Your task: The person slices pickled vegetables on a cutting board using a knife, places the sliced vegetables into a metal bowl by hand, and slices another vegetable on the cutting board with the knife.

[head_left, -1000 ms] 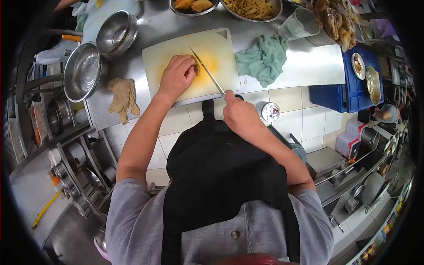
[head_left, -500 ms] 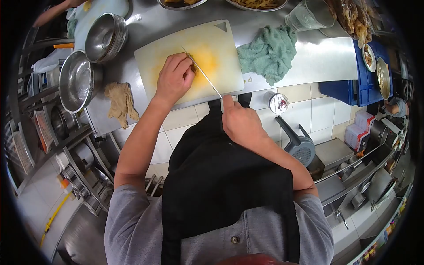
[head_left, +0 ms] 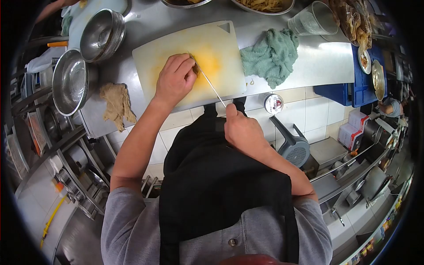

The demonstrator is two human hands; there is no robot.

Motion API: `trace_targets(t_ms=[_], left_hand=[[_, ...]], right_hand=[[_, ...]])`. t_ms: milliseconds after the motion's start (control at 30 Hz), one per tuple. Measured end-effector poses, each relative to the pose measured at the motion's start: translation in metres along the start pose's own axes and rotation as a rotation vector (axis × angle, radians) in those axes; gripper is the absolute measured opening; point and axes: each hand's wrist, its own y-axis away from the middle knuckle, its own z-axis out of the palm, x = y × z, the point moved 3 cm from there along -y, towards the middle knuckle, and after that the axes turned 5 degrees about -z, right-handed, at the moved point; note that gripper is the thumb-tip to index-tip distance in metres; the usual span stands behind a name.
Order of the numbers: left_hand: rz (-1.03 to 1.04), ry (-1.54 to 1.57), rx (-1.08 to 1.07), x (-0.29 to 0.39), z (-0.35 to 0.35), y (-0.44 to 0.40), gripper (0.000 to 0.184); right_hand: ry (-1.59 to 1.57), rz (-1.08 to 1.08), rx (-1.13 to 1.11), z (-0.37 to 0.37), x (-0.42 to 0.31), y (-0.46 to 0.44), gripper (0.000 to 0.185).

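A white cutting board with a yellow stain lies on the steel table. My left hand rests on it with curled fingers around a small dark yellowish piece, mostly hidden beneath them. In my right hand is the handle of a knife, held near the table's front edge. The blade slants up and left across the board, and its tip reaches the fingertips of my left hand. Right of the board lies a crumpled green towel.
Stacked steel bowls, another steel bowl and a brown cloth are at the left. A clear container and a bowl of yellowish strips stand at the back. Another person's arm shows top left.
My right hand and the knife handle have drawn back toward my body, and the blade tip has slid down toward my left fingers. The camera view has shifted slightly.
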Motion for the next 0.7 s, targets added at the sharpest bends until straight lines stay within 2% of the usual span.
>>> trace_targets(t_ms=[133, 233, 433, 567, 633, 700], left_hand=[[0.003, 0.026, 0.017, 0.002, 0.001, 0.003, 0.025], [0.006, 0.039, 0.022, 0.000, -0.002, 0.001, 0.024], [-0.002, 0.049, 0.027, 0.001, -0.002, 0.002, 0.024], [-0.008, 0.042, 0.020, 0.000, -0.001, 0.003, 0.023], [-0.006, 0.048, 0.031, 0.000, -0.001, 0.003, 0.022], [0.001, 0.052, 0.039, -0.001, -0.002, 0.003, 0.021]], right_hand=[[0.035, 0.039, -0.075, -0.009, -0.014, -0.028, 0.020], [0.041, 0.060, -0.104, -0.022, -0.020, -0.014, 0.021], [0.063, 0.058, -0.026, -0.003, -0.010, -0.043, 0.021], [0.063, 0.032, -0.053, -0.005, -0.004, 0.001, 0.020], [0.110, 0.106, -0.160, 0.005, 0.006, 0.025, 0.021], [0.105, 0.103, -0.151, -0.002, 0.007, 0.036, 0.021]])
